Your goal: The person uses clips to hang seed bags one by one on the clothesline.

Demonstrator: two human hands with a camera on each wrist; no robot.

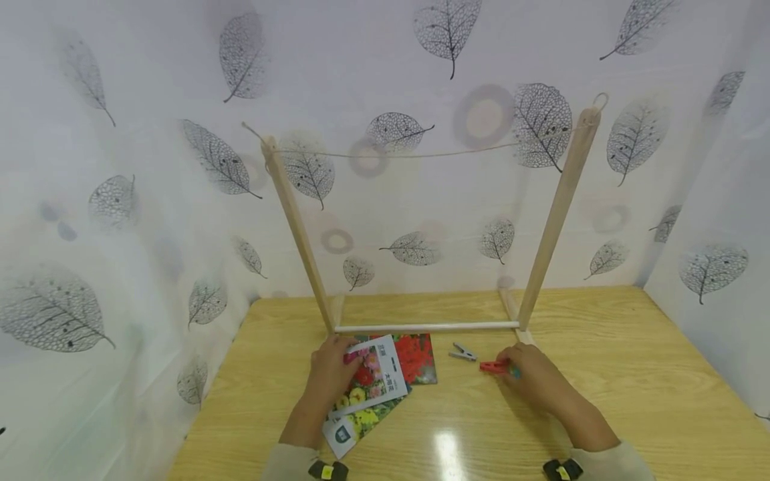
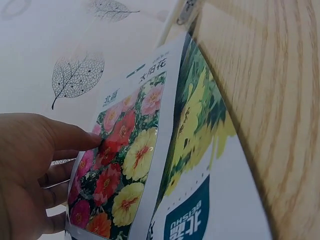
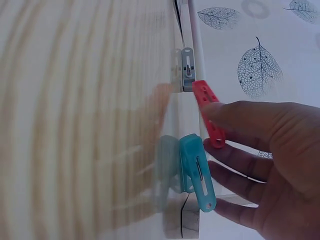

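Note:
My left hand (image 1: 329, 374) grips the edge of a flower seed packet (image 1: 392, 366), thumb on the printed front. Red, pink and yellow blooms cover that packet (image 2: 122, 160). Partly beneath it lie a yellow-flowered seed packet (image 1: 368, 419) and a red-flowered one (image 1: 424, 361). On the right, my right hand (image 1: 537, 379) pinches a red clothespin (image 1: 492, 367) between thumb and fingers; the right wrist view shows the red clothespin (image 3: 205, 97) just off the tabletop. A teal clothespin (image 3: 192, 165) rests on the table by the lower fingers. Farther left is a grey clothespin (image 1: 462, 352).
Behind the packets stands a wooden frame, with a left post (image 1: 297, 230), a right post (image 1: 559, 217) and a white crossbar (image 1: 427, 327) low down. A thin string (image 1: 421, 156) runs between the post tops. Leaf-patterned sheeting (image 1: 385, 200) surrounds the wooden table (image 1: 631, 374).

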